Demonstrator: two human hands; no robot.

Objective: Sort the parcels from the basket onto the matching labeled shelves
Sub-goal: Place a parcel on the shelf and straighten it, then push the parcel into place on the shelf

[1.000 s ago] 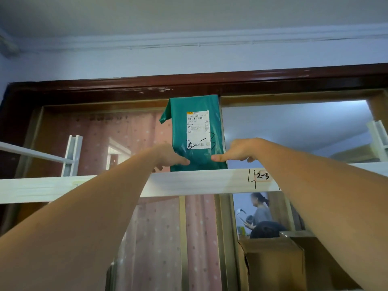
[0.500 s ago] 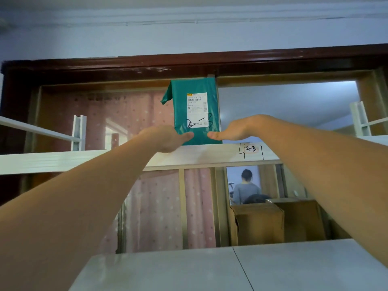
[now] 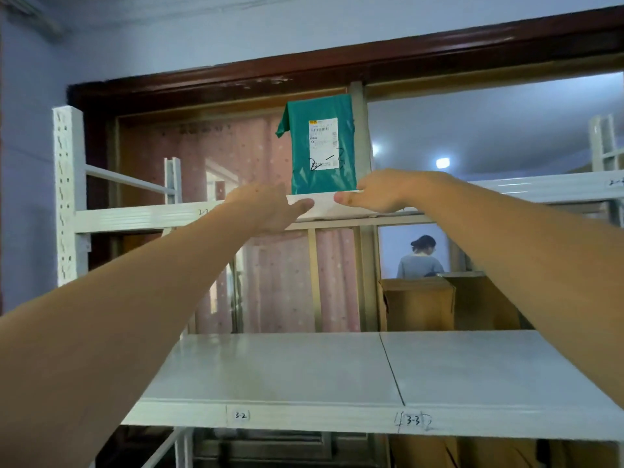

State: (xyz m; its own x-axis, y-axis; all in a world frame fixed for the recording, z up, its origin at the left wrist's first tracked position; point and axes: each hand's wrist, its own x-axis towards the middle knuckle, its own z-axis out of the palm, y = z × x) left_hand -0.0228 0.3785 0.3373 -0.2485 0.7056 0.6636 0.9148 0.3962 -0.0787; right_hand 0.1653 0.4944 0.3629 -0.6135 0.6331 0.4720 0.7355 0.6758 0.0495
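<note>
Parcel (image 3: 322, 146) is up on the top shelf (image 3: 141, 216), standing on end, green bag with a white label (image 3: 323, 143) and "2-3" scrawled across it in marker. It leans back against the window post (image 3: 359, 130) behind it, or looks to; I can't tell how much weight that post is taking.

My left hand (image 3: 266, 207) sits just below the parcel's left corner, fingers loose and fairly straight, thumb out toward the shelf edge, holding nothing. My right hand (image 3: 378, 194) is at the right corner, thumb pointing in along the front lip, fingers hidden behind the hand, so I can't say whether they touch the bag. Neither hand has a grip on it as far as I can see.

Now the worry. It's a soft bag balanced on a narrow bottom edge, right at the front of the shelf. If I pull my hands away and brush it, it could tip forward and drop past the lower shelf (image 3: 270, 373), the one tagged 3-2 (image 3: 241, 415) and 3-3 (image 3: 413, 421). The folded flap at its top left makes it look lopsided, so a slide sideways is possible too.

One more thing: my right arm covers the shelf tag under the parcel, so I can't confirm from here that this bay is 2-3. A faint tag further left reads something like 2-2, I think. A person stands beyond the window, well clear of all this.
</note>
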